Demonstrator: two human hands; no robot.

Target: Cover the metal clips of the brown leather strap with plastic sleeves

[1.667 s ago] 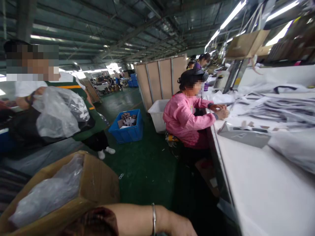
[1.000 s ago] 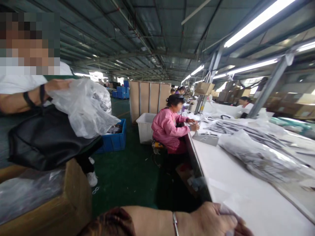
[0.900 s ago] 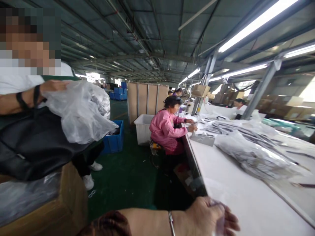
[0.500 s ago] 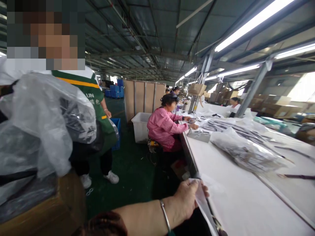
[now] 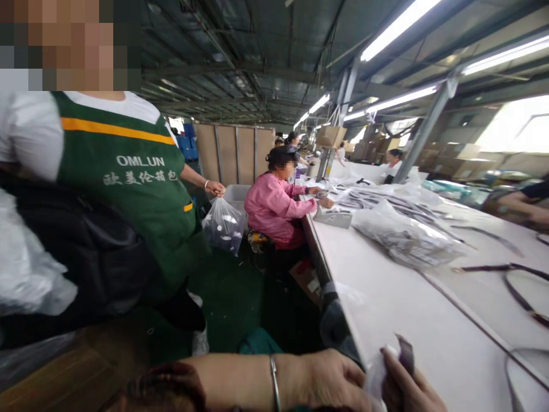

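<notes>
My left hand (image 5: 332, 375), with a bracelet at the wrist, is closed at the table's near edge, at the bottom of the view. Its fingertips pinch a thin white sheet (image 5: 376, 379), plastic or paper. My right hand (image 5: 414, 392) meets it from the right, fingers closed around a short dark strap end (image 5: 405, 356) that sticks up between them. The white sheet also runs up against the right fingertips. The lower parts of both hands are cut off by the frame.
The white table (image 5: 386, 297) bears a clear plastic bag (image 5: 403, 234), a heap of grey straps (image 5: 369, 197) and loose dark straps (image 5: 493, 267). A person in pink (image 5: 274, 212) sits along its left edge. A person in a green apron (image 5: 128, 206) stands close at left, holding a filled bag (image 5: 223, 225).
My right hand has come into view with the strap end, beside my left hand. The aproned person has come closer, a filled bag now visible in one hand. My view has shifted slightly.
</notes>
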